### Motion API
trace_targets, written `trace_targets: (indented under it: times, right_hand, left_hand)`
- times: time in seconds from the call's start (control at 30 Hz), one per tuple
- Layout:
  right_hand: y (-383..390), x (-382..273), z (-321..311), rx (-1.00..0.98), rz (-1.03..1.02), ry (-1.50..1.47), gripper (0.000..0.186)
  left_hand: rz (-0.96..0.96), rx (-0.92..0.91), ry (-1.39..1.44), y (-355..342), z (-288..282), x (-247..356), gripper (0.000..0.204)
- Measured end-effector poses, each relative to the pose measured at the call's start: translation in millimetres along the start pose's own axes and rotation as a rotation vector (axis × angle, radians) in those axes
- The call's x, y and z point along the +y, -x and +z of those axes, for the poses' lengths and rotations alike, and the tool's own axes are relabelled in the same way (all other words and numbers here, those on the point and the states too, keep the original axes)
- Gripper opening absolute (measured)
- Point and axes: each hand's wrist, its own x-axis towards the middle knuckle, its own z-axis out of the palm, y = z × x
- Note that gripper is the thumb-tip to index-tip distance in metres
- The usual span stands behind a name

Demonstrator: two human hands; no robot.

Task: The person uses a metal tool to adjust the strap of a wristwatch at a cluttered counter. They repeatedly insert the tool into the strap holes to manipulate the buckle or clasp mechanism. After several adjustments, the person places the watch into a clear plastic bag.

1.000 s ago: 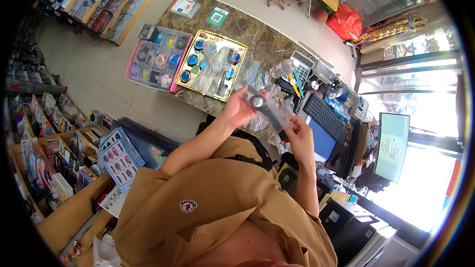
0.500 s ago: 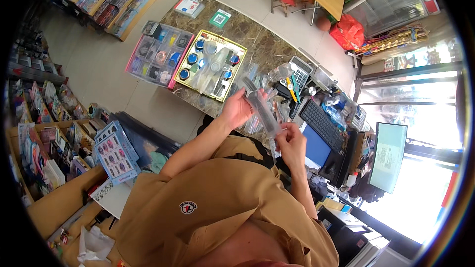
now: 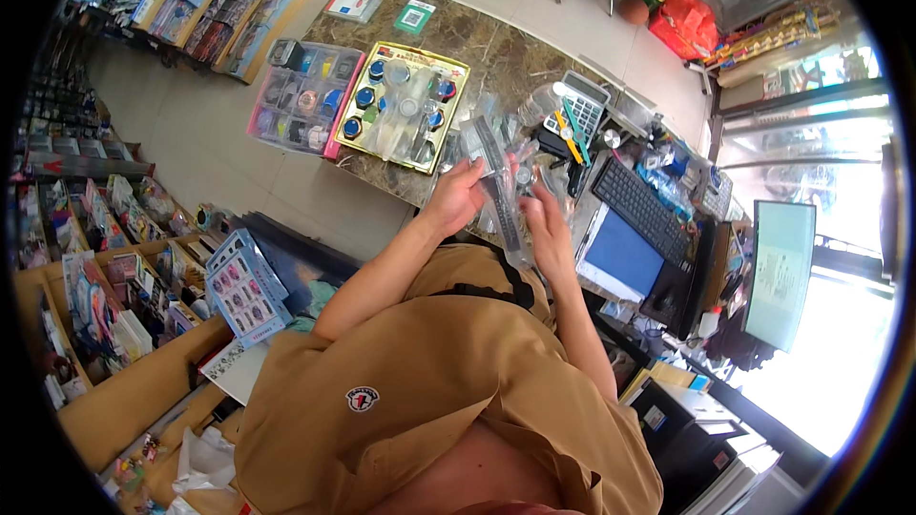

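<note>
My left hand (image 3: pixel 456 196) grips the upper part of a long, clear plastic sleeve (image 3: pixel 503 198) with what looks like a dark watch strap inside. The sleeve hangs slanting in front of my waist, over the counter's near edge. Just right of its lower part is my right hand (image 3: pixel 550 231), fingers raised and apart, holding nothing that I can see. Beyond the left hand lies a yellow-rimmed tray (image 3: pixel 456 60) of watches with blue faces, some in clear wrapping. A clear compartment box (image 3: pixel 270 111) with more watches sits left of it.
On the marbled counter (image 3: pixel 477 33) are a calculator (image 3: pixel 580 105), yellow and green tools, and loose clear bags. A keyboard (image 3: pixel 641 210), a blue pad (image 3: pixel 625 253) and a monitor (image 3: pixel 780 262) stand to the right. Goods shelves (image 3: pixel 124 310) line the left.
My right hand has let go of the sleeve's lower end and opened beside it. The left hand keeps its hold, and the sleeve hangs more upright. The view has shifted slightly.
</note>
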Motion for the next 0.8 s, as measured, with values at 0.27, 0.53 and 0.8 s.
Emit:
trace_targets:
  times: [0.27,0.53,0.8]
  right_hand:
    - [3.4,74.9,19.7,-0.385,0.214,-0.161,0.031]
    - [-2.7,45.8,-11.7,-0.371,0.154,-0.163,0.037]
    - [-5.7,2.8,-12.5,-0.281,0.113,-0.284,0.043]
  left_hand:
    - [-0.071,0.139,-0.086,-3.6,-9.2,-20.0,0.048]
    - [0.004,0.189,-0.592,-1.9,3.6,-22.2,0.026]
    - [0.120,0.194,-0.955,-5.5,13.7,-10.8,0.016]
